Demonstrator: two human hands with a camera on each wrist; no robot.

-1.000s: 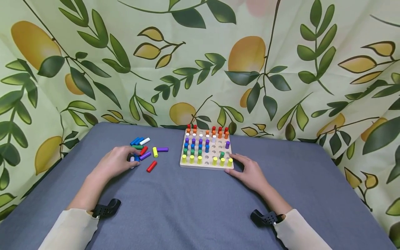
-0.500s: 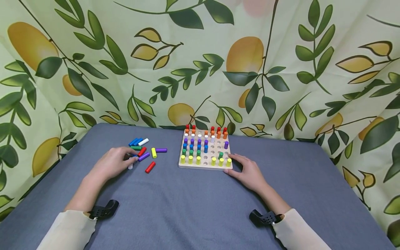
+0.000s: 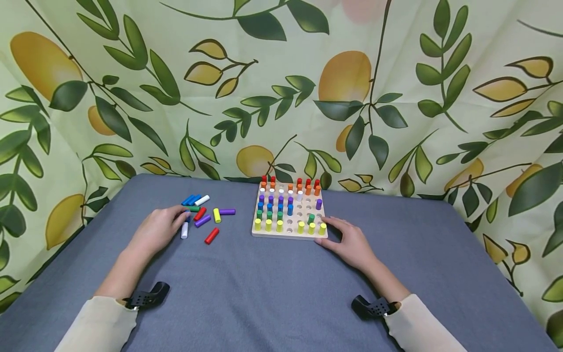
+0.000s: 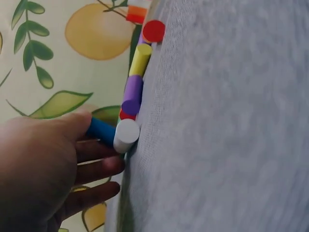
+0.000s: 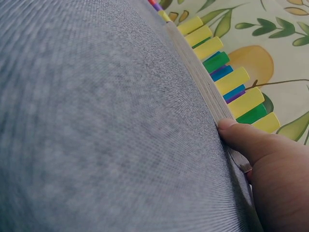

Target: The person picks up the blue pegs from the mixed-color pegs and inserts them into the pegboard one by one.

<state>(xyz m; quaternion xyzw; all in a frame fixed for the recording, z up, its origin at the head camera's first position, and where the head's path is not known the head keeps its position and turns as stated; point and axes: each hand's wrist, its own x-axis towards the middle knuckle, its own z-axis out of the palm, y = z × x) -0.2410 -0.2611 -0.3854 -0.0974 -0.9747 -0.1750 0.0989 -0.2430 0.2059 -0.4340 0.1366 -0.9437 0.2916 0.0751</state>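
At the left of the table my left hand (image 3: pixel 157 229) pinches a blue peg (image 4: pixel 101 131) by its end, thumb uppermost in the left wrist view; the other fingers spread below it. A white peg (image 3: pixel 184 230) lies just in front of these fingertips. My right hand (image 3: pixel 352 247) grips the near right corner of a wooden pegboard (image 3: pixel 288 235), with the thumb (image 5: pixel 236 131) on its front edge. Rows of red, orange, white, purple, blue, green and yellow pegs stand in the board, with bare holes among them. One green peg (image 3: pixel 311 219) stands apart near the right side.
Loose pegs lie between my left hand and the board: a yellow peg (image 3: pixel 217 215), a near red peg (image 3: pixel 212 235), a purple peg (image 3: pixel 227 211) and several others. Grey cloth (image 3: pixel 246 293) covers the table. A leaf-and-fruit patterned curtain (image 3: pixel 281 112) hangs behind.
My left hand has drawn back slightly with the blue peg, and the white peg that was partly hidden now shows whole. My right hand stays on the board's corner.
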